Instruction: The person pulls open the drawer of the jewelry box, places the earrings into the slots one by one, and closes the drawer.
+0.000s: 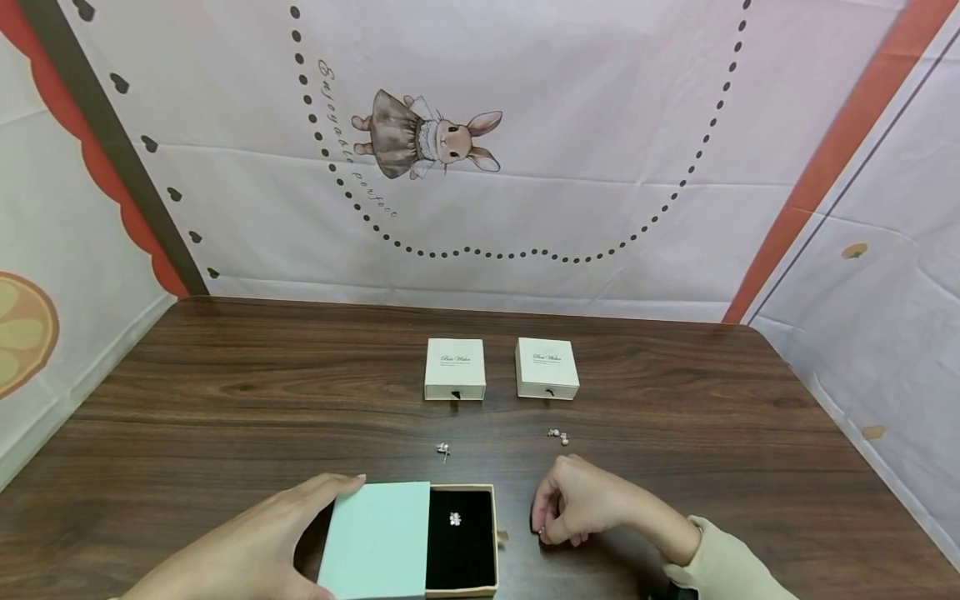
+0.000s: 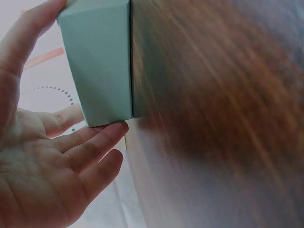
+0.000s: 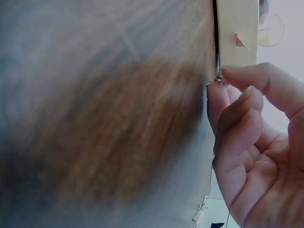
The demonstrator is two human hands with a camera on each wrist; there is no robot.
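A mint-green jewelry box (image 1: 378,540) lies at the table's near side, its drawer (image 1: 459,558) pulled partly out to the right. A small flower-shaped stud earring (image 1: 455,518) sits on the black padding inside. My left hand (image 1: 251,537) grips the box's sleeve from the left, thumb at the near edge and fingers along the far edge. Right of the drawer, my right hand (image 1: 577,504) pinches a small silver stud earring (image 3: 219,80) between thumb and index finger, low over the tabletop. In the right wrist view its thin post points away from the fingertips.
Two small white boxes (image 1: 454,367) (image 1: 547,367) stand farther back, closed. Before the left one lies a silver earring (image 1: 443,450); before the right one lies a pair of small earrings (image 1: 558,436). The dark wooden table (image 1: 247,400) ends at a printed cloth backdrop (image 1: 570,125).
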